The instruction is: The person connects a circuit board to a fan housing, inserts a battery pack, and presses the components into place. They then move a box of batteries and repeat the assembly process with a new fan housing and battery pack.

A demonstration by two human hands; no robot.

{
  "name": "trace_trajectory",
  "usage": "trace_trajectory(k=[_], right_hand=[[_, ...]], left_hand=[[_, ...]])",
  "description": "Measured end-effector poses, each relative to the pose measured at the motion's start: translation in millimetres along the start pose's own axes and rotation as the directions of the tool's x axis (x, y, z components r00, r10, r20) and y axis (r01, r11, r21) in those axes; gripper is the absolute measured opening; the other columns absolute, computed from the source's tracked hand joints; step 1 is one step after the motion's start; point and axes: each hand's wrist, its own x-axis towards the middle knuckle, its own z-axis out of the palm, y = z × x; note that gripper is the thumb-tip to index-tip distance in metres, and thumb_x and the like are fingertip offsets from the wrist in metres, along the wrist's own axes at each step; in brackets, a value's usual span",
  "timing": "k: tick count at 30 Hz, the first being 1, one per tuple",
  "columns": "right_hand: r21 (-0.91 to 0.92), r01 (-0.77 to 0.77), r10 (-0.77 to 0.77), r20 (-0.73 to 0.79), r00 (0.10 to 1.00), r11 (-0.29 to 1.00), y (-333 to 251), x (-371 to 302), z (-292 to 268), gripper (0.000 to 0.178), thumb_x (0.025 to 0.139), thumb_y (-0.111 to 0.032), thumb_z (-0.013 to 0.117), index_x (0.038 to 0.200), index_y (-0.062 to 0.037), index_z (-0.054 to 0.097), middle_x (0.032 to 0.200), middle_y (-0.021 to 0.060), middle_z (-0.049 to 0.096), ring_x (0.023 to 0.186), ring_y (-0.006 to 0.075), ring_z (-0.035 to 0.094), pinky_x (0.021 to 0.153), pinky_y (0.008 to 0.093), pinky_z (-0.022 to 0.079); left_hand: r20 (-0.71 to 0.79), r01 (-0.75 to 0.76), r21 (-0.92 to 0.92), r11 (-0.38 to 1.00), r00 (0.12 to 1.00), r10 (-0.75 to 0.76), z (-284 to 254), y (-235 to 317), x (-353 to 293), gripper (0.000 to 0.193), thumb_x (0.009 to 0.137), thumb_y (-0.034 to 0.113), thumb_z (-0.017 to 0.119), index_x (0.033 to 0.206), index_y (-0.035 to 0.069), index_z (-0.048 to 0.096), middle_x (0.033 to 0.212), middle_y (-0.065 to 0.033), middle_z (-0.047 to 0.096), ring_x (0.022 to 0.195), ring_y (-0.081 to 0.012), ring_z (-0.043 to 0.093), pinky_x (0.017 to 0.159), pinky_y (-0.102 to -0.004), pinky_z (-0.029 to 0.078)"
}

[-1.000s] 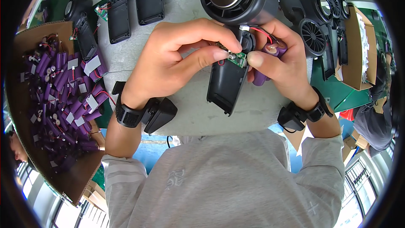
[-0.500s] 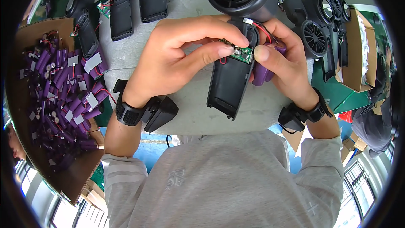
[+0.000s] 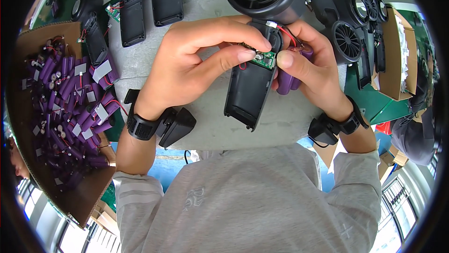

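A black fan-like device with a round head [image 3: 287,5] lies in front of me, its long open handle shell [image 3: 248,93] pointing towards me. At the top of that shell sits a small green circuit board [image 3: 265,60], pinched at its left edge by the thumb and index finger of my left hand [image 3: 194,63]. My right hand [image 3: 315,73] is closed around a purple battery pack [image 3: 286,83], its thumb against the shell's right edge near the board. Red and black wires [image 3: 286,33] run by a white connector [image 3: 271,24]. The right fingertips are partly hidden.
On the left stands a cardboard box [image 3: 28,126] full of purple battery packs [image 3: 70,89]. Open black handle shells [image 3: 167,2] lie at the back left. More fan heads [image 3: 348,42] and another cardboard box [image 3: 409,61] are on the right. A pale grey mat [image 3: 224,133] lies beneath.
The device, with both hands on it, has shifted slightly left and up. My finger grips look the same.
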Motion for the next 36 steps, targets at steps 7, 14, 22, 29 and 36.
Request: trace_trajectory(k=[7, 14, 22, 29, 36], right_hand=[[0.002, -0.026, 0.026, 0.002, 1.000, 1.000, -0.8, 0.4, -0.7, 0.022, 0.088, -0.018, 0.072, 0.093, -0.0028, 0.058, 0.074, 0.0033, 0.061, 0.062, 0.0093, 0.059, 0.055, 0.0235, 0.049], [0.008, -0.018, 0.018, 0.006, 1.000, 1.000, 1.3, 0.9, -1.5, 0.022, 0.087, -0.017, 0.073, 0.093, -0.0022, 0.058, 0.075, 0.0031, 0.061, 0.062, 0.0091, 0.059, 0.055, 0.0232, 0.049], [-0.005, -0.013, 0.013, 0.013, 1.000, 1.000, 2.2, 0.2, -1.9, 0.022, 0.087, -0.018, 0.073, 0.094, -0.0021, 0.059, 0.076, 0.0034, 0.062, 0.063, 0.0087, 0.059, 0.056, 0.0227, 0.049], [-0.019, -0.045, 0.045, 0.026, 0.999, 0.999, -0.2, 0.7, -2.8, 0.022, 0.087, -0.018, 0.073, 0.095, -0.0016, 0.061, 0.077, 0.0034, 0.063, 0.064, 0.0090, 0.060, 0.056, 0.0229, 0.049], [0.008, 0.017, -0.017, 0.014, 1.000, 1.000, -0.2, 1.1, -2.8, 0.024, 0.087, -0.017, 0.071, 0.101, 0.0001, 0.063, 0.078, 0.0035, 0.064, 0.067, 0.0097, 0.062, 0.057, 0.0234, 0.050]], left_hand=[[-0.003, 0.009, 0.017, 1.000, 1.000, -0.009, -0.3, 0.3, 0.3, 0.020, 0.085, -0.005, 0.065, 0.103, 0.002, 0.069, 0.097, -0.0098, 0.068, 0.085, -0.0167, 0.066, 0.075, -0.0256, 0.052], [-0.004, 0.015, 0.028, 1.000, 1.000, -0.015, -0.6, 1.7, -0.1, 0.021, 0.084, -0.006, 0.065, 0.103, 0.002, 0.070, 0.098, -0.0108, 0.068, 0.086, -0.0172, 0.066, 0.075, -0.0260, 0.052], [-0.009, 0.044, -0.022, 0.999, 0.999, -0.044, -0.9, 4.0, -0.7, 0.021, 0.083, -0.007, 0.066, 0.102, 0.001, 0.072, 0.100, -0.0120, 0.068, 0.088, -0.0174, 0.067, 0.075, -0.0253, 0.052], [-0.001, 0.067, -0.047, 0.997, 0.998, -0.067, -2.2, 3.9, -1.3, 0.021, 0.083, -0.008, 0.065, 0.101, 0.001, 0.072, 0.100, -0.0122, 0.069, 0.087, -0.0164, 0.067, 0.075, -0.0250, 0.053], [0.026, 0.045, -0.128, 0.991, 0.999, -0.042, -0.8, 1.9, -1.8, 0.020, 0.085, -0.008, 0.064, 0.102, -0.001, 0.070, 0.100, -0.0118, 0.070, 0.089, -0.0155, 0.067, 0.078, -0.0250, 0.053]])
